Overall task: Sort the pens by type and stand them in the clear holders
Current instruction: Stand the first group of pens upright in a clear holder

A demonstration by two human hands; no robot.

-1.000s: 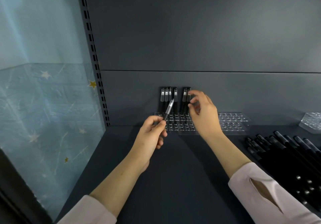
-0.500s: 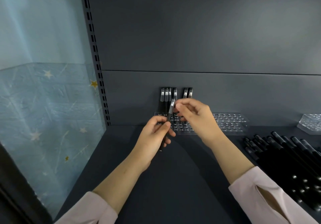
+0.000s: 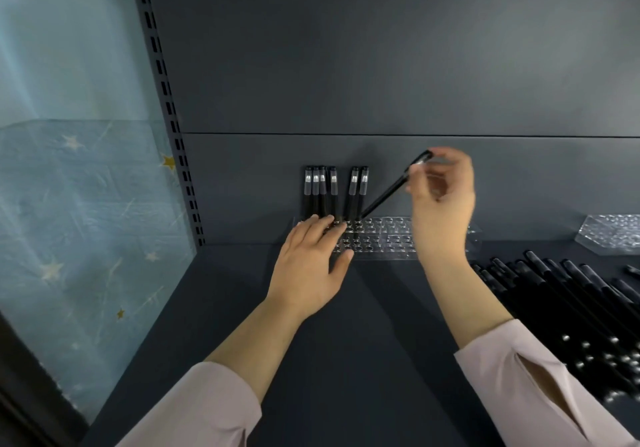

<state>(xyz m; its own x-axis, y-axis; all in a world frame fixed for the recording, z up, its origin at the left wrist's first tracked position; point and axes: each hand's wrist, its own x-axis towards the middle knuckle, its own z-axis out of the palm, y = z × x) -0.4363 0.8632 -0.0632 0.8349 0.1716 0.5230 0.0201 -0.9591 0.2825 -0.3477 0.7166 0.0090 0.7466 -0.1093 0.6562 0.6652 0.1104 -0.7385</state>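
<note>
A clear holder (image 3: 384, 238) with rows of round holes stands against the back wall of the dark shelf. Several black pens with clear caps (image 3: 334, 190) stand upright in its back row. My right hand (image 3: 441, 200) pinches the capped end of one more black pen (image 3: 391, 190), which slants down to the left with its lower tip at a back-row hole beside the standing pens. My left hand (image 3: 311, 263) lies flat with straight fingers on the holder's left part.
A heap of black pens (image 3: 568, 308) lies on the shelf at the right. A second clear holder (image 3: 613, 235) sits at the far right by the wall. A slotted upright (image 3: 166, 107) and a blue starred panel (image 3: 79, 204) bound the left side.
The pen passed from my left hand to my right hand, which lifted it up and to the right. My left hand opened and came down flat on the holder.
</note>
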